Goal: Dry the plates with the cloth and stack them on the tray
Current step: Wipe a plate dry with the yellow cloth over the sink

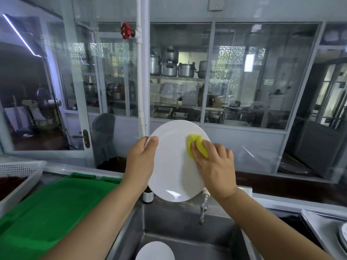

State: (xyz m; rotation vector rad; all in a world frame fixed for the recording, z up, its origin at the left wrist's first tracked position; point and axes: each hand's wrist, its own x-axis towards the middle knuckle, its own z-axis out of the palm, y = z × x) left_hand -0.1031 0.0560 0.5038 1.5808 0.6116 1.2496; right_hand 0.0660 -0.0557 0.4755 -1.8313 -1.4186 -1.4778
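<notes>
A white plate (174, 166) is held up, tilted nearly upright, above a stainless steel sink (169, 222), its face turned toward the viewer. The left hand (140, 162) grips the plate's left rim, thumb curled over the front edge and fingers hidden behind it. The right hand (214, 166) presses a bunched yellow cloth (197, 145) against the right side of the plate's face, fingers curled over the cloth. Just below the plate, a metal tap (203, 207) juts out over the sink basin. A second white plate (155, 251) lies in the bottom of the sink, near the lower edge of the view. To the left, a green tray (47, 212) lies on the bench, with a white perforated basket (18, 169) beside it at the far left. At the far right edge, part of a metal tray (323, 233) shows. Behind the bench, glass panels look onto shelves of metal pots (176, 66).
</notes>
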